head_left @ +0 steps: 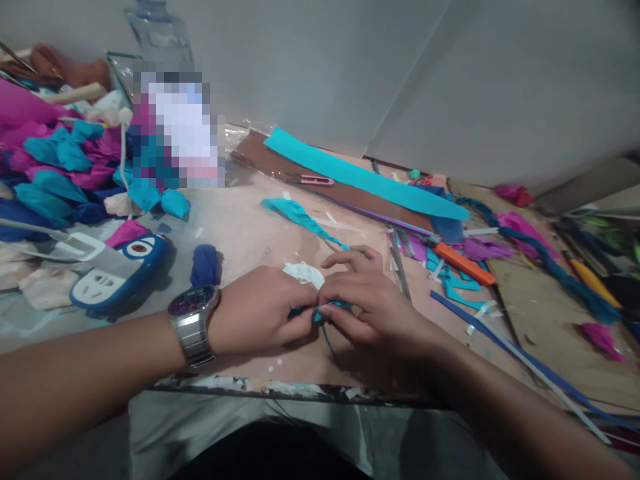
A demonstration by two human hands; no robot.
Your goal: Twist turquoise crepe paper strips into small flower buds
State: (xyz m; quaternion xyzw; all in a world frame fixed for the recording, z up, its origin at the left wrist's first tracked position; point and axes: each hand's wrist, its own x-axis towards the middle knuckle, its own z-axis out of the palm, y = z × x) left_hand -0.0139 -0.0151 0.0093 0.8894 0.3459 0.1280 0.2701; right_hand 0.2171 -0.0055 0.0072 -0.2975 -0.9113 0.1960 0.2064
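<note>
Teal paper scrap (320, 311) pinched between fingertips of left hand (260, 313) and right hand (373, 303), long axis left-right, just before white tape roll (303, 273), hands equally near.

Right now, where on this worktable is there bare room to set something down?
Bare: the patch of table between the blue power strip, the teal twist and the left hand. Crowded: the tissue pile far left, and scraps around the orange cutter beyond the right hand.
</note>
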